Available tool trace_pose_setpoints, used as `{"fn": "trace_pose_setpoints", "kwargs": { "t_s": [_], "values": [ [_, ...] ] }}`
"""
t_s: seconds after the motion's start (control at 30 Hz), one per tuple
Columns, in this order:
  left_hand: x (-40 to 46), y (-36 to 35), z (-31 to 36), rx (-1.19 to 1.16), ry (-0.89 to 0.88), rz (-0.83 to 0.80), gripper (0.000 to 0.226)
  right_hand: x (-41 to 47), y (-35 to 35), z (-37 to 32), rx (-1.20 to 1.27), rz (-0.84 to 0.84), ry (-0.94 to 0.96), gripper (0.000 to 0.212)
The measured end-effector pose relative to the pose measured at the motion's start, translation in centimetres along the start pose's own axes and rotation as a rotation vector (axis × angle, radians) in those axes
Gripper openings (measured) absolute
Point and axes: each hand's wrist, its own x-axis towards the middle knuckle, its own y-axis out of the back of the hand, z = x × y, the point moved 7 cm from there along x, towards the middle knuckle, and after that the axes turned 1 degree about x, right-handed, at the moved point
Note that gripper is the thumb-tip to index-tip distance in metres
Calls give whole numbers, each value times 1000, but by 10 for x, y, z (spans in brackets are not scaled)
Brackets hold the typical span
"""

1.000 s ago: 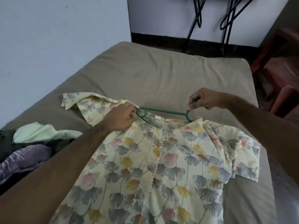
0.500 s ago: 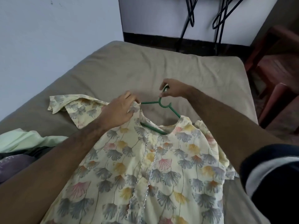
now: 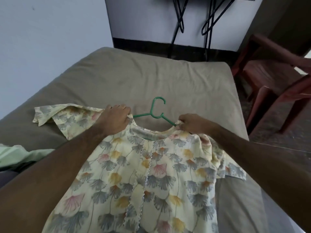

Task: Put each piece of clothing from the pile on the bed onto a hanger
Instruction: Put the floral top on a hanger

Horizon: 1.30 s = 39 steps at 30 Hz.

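A pale yellow floral top (image 3: 151, 174) lies spread on the bed (image 3: 151, 78), neckline away from me. A green plastic hanger (image 3: 155, 111) sits inside the neckline, its hook sticking out onto the sheet and its arms running under the fabric at both shoulders. My left hand (image 3: 116, 120) grips the left shoulder of the top at the neck edge. My right hand (image 3: 191, 123) pinches the right shoulder fabric over the hanger's arm. One sleeve lies flat out to the left.
More clothes from the pile, a light green piece (image 3: 18, 155) among them, lie at the left edge of the bed. Black wire hangers (image 3: 208, 22) hang on the wall behind. A reddish-brown plastic chair (image 3: 276, 84) stands to the right of the bed.
My right hand let go of the hanger's hook and took hold of the right shoulder fabric. The hanger has swung so its hook points away and both arms lie inside the neckline.
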Motion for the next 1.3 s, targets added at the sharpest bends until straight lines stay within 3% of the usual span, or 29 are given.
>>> {"fn": "trace_pose_setpoints", "kwargs": {
  "t_s": [0.1, 0.23, 0.3, 0.4, 0.6, 0.7, 0.8, 0.87, 1.03, 1.07, 1.17, 1.2, 1.3],
  "values": [
    [-15, 44, 4, -49, -25, 48, 16, -33, 32, -16, 132, 141, 25, 14],
    [-31, 129, 5, -430, -27, 21, 15, -95, 91, -60, 109, 374, 78, 17],
    [-47, 184, 7, -501, -47, 86, 17, -137, 133, -82, 81, 545, 92, 21],
    [-79, 272, 14, -516, -60, 213, 26, -206, 190, -117, 60, 719, 95, 26],
    [-158, 437, 29, -368, -24, 533, 25, -329, 270, -197, -23, 888, 139, 25],
    [-200, 505, 32, -279, 15, 672, 24, -394, 313, -240, -167, 888, 139, 34],
    [-238, 564, 37, -200, 1, 802, 22, -452, 345, -283, -431, 846, 104, 31],
    [-260, 596, 42, -189, -23, 863, 21, -483, 360, -307, -472, 776, 136, 31],
    [-305, 646, 44, -211, -56, 988, 18, -552, 377, -341, -201, 515, 326, 17],
    [-312, 654, 40, -240, -57, 1028, 18, -563, 382, -344, -117, 572, 393, 17],
    [-332, 670, 31, -282, -67, 1130, 16, -587, 390, -348, -51, 948, 484, 23],
    [-337, 675, 32, -265, -79, 1152, 15, -588, 387, -348, -16, 949, 494, 29],
    [-344, 682, 35, -231, -81, 1149, 16, -580, 374, -343, 80, 718, 435, 35]
  ]
}}
